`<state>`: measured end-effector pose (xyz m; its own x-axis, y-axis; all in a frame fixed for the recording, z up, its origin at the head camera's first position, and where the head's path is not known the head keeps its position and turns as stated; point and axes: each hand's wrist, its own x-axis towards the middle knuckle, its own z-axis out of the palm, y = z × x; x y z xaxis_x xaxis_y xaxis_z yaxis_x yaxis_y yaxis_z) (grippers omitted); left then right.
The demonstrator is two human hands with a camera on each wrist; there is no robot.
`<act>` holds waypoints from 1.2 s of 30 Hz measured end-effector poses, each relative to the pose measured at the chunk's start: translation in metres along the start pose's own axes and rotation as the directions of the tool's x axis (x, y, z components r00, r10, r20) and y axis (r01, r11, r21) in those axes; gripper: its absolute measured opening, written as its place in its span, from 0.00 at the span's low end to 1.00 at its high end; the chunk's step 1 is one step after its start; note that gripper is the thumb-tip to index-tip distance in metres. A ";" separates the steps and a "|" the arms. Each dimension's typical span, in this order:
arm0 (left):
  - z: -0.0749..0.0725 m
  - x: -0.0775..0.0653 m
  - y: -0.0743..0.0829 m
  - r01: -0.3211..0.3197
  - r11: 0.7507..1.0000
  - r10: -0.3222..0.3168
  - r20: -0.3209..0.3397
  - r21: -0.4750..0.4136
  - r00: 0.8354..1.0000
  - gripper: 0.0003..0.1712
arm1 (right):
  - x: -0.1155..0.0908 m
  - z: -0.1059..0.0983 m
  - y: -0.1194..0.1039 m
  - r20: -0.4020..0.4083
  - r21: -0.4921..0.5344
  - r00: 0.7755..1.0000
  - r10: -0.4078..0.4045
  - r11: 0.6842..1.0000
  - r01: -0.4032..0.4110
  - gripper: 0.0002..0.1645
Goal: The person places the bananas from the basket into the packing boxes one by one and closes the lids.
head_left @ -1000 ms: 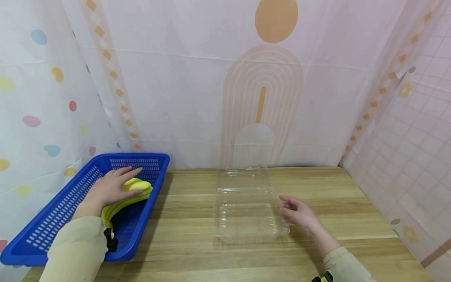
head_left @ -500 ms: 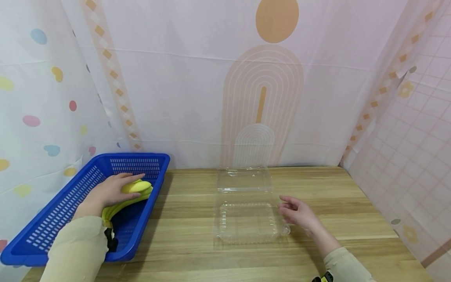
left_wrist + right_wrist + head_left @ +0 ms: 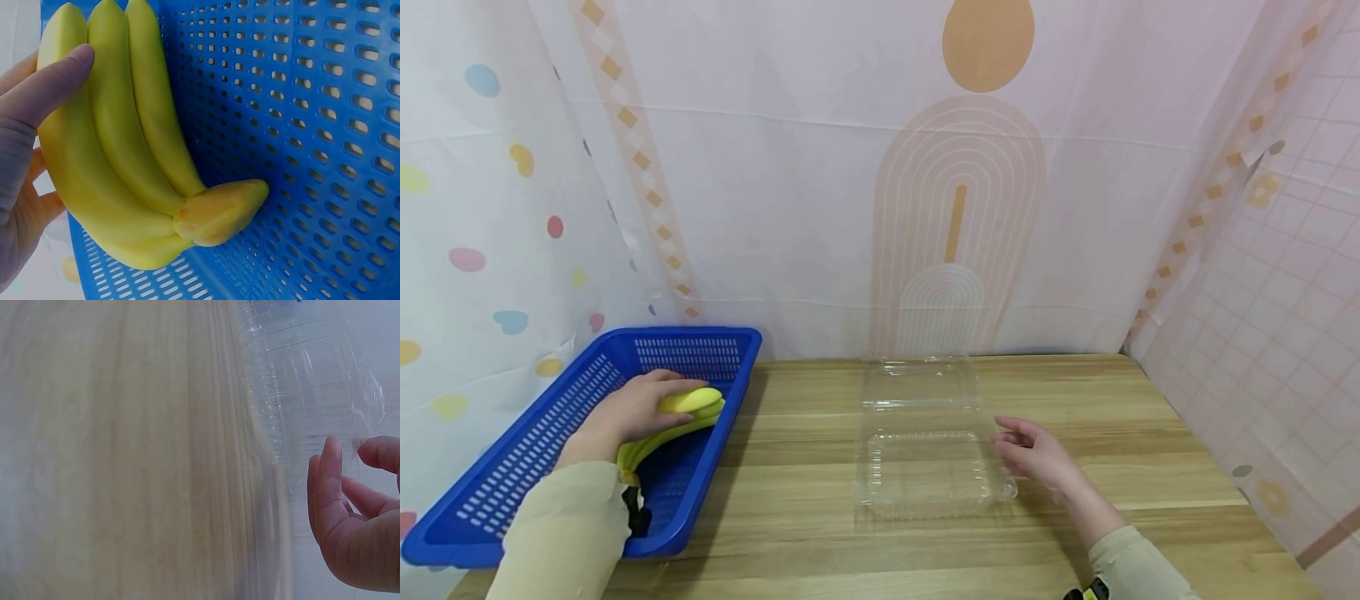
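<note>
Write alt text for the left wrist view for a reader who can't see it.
A left hand grips a bunch of yellow bananas, its thumb lying across the front, inside a blue plastic basket with rows of holes. The joined stem points toward the right of the picture.

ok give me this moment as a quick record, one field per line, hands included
bananas: yellow bunch, at least four fruits, inside the blue basket
basket: blue basket with slotted walls, left side of the scene
left grip: left grip holds the bunch, thumb over one banana
container: clear plastic container, spread open on the wooden table, nothing seen inside
right grip: right grip beside the container's right edge, fingers loosely curled; contact can't be told
backdrop: patterned cloth behind the table
</note>
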<state>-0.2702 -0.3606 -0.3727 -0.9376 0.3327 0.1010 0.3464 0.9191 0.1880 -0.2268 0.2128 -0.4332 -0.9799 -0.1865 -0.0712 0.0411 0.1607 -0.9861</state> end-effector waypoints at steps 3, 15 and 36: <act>0.000 0.000 0.000 -0.007 1.000 0.007 -0.011 -0.001 1.000 0.27 | 0.000 0.000 0.000 -0.002 0.001 1.000 0.004 1.000 -0.004 0.32; -0.001 0.001 0.000 -0.002 1.000 0.002 -0.022 0.010 1.000 0.27 | 0.000 0.001 0.000 -0.001 0.016 1.000 0.013 1.000 -0.013 0.32; -0.007 0.000 0.001 0.021 1.000 -0.019 -0.096 0.018 0.995 0.28 | 0.000 0.001 0.001 0.016 -0.008 1.000 -0.007 1.000 0.007 0.32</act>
<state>-0.2700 -0.3607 -0.3657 -0.9368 0.2936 0.1905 0.3263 0.9294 0.1724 -0.2267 0.2122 -0.4347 -0.9770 -0.2027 -0.0670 0.0328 0.1675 -0.9853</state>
